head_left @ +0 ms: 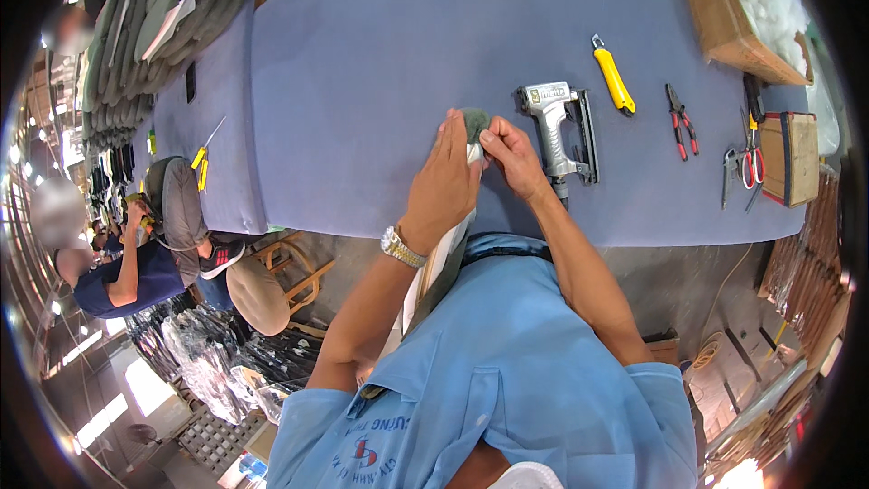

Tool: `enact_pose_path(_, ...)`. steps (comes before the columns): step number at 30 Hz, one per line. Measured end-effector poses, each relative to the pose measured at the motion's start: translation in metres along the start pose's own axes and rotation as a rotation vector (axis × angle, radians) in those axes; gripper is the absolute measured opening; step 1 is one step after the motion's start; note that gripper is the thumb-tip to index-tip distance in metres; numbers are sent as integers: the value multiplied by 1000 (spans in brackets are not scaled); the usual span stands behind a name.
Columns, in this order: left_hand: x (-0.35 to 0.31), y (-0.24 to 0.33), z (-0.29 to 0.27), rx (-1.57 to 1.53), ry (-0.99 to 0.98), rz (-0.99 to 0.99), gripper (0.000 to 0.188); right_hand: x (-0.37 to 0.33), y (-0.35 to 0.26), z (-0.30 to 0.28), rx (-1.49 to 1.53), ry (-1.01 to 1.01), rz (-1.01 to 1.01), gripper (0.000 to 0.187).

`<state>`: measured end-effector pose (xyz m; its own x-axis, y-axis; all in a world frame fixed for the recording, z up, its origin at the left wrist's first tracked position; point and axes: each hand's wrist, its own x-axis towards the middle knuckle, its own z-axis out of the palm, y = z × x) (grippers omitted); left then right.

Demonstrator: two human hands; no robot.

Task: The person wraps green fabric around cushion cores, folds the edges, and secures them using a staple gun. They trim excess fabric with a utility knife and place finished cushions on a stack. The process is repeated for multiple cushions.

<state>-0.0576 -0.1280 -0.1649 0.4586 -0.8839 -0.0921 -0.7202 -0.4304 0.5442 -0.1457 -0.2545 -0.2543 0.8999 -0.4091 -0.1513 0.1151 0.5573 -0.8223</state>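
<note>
A long, narrow upholstered piece with dark green fabric and a pale side stands on edge against my body, its top end at the table's near edge. My left hand, a watch on its wrist, lies along that upper end with the fingers together, holding it. With thumb and fingers my right hand pinches the green fabric at the tip. The palms hide part of the end. Just right of my right hand, a silver staple gun rests on the blue-grey covered table, touched by neither hand.
Rightward lie a yellow utility knife, red-handled pliers and scissors. Beyond are a cardboard box of white stuffing and a smaller box. Stacked green cushions and a yellow-handled tool are leftward, near a seated co-worker.
</note>
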Motion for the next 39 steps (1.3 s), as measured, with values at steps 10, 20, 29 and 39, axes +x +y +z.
enact_pose_path(10,-5,13,-2,211,77,-109,62,-17,-34,-22,-835,454,-166,29)
enact_pose_path(20,2,18,-7,210,81,-134,60,-11,-16,-75,-1301,647,59,74)
enact_pose_path(29,-1,15,-1,161,114,-140,59,-59,-132,-1,-686,127,-69,40)
enact_pose_path(39,-5,6,6,120,190,-65,60,-49,-100,-8,-772,-47,-229,37)
